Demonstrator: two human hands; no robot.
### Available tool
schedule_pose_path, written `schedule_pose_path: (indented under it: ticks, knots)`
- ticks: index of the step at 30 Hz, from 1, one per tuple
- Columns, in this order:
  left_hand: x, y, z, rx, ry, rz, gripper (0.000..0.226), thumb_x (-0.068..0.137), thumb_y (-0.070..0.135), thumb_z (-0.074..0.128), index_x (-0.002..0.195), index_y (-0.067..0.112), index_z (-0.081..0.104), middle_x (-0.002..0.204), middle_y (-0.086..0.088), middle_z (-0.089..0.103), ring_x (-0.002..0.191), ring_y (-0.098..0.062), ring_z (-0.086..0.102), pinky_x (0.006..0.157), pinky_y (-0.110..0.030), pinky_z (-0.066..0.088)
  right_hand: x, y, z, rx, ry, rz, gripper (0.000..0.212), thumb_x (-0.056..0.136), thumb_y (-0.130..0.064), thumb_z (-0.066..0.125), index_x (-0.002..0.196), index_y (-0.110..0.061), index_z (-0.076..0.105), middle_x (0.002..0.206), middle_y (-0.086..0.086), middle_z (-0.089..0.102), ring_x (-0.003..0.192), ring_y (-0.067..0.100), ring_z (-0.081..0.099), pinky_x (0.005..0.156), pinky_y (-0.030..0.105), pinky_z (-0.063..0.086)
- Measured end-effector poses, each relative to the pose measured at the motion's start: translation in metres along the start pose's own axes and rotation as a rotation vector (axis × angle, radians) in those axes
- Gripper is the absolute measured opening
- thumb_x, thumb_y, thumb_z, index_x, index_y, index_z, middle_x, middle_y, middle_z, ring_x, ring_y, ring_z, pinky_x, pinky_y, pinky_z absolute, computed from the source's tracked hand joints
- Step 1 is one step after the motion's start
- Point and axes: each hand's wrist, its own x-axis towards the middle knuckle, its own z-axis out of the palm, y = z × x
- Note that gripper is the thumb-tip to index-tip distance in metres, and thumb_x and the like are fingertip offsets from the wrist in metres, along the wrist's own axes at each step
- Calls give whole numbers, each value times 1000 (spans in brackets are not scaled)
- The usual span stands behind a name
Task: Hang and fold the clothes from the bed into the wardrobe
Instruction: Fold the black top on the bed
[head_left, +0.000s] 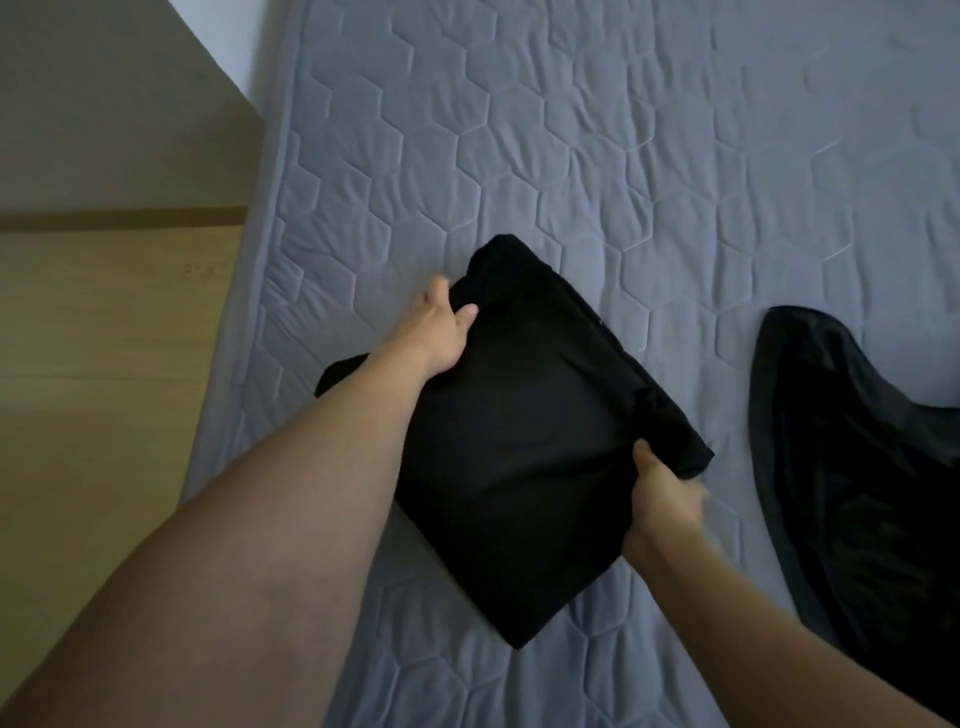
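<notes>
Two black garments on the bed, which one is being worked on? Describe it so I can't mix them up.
On the grey quilted bed, look near its left edge. The folded black garment is a neat flat rectangle gripped by the left hand and right hand; the other black garment lies loose, untouched.

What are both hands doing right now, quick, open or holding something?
Left hand: closed, gripping the far corner of the folded black garment.
Right hand: closed, gripping the garment's right edge.

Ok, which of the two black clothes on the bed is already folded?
The black garment held by the left hand and right hand: a neat rectangle. The other black garment lies spread, untouched.
</notes>
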Motion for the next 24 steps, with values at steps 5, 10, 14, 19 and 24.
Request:
schedule_pose_path:
  ticks: [5,10,14,19,24]
  knots:
    - [-6,-10,-17,63,-35,-119,81,86,76,35,135,12,46,131,-12,56,111,-28,57,91,-43,47,8,-6,-8,85,-177,19,91,63,-48,84,135,-22,35,113,-2,54,99,22,56,94,45,49]
    - [-51,-46,-13,-109,81,-347,74,92,68,33,126,6,55,120,-13,59,107,-31,58,83,-36,39,16,-75,5,-94,-317,-176,53,66,-42,84,108,-18,64,105,4,69,92,25,68,86,46,54]
    - [-74,-56,2,-1,507,-182,43,100,43,37,124,9,47,115,-12,54,106,-31,55,78,-38,39,17,-113,42,-734,17,-822,64,83,-34,66,138,-19,38,140,11,37,120,35,47,102,49,41]
    - [-78,-25,37,516,416,504,62,97,56,26,150,23,28,156,-3,28,145,-27,21,114,-62,11,19,-51,43,-1430,-133,-1413,62,96,-55,23,152,-33,8,161,0,2,148,20,-2,117,49,-8]
    - [-27,-65,49,571,264,311,69,92,66,14,152,38,-2,162,8,-6,149,-23,-11,108,-73,0,84,-42,30,-1622,-116,-1492,65,94,-55,17,152,-28,4,161,-4,7,146,10,-2,115,60,4]
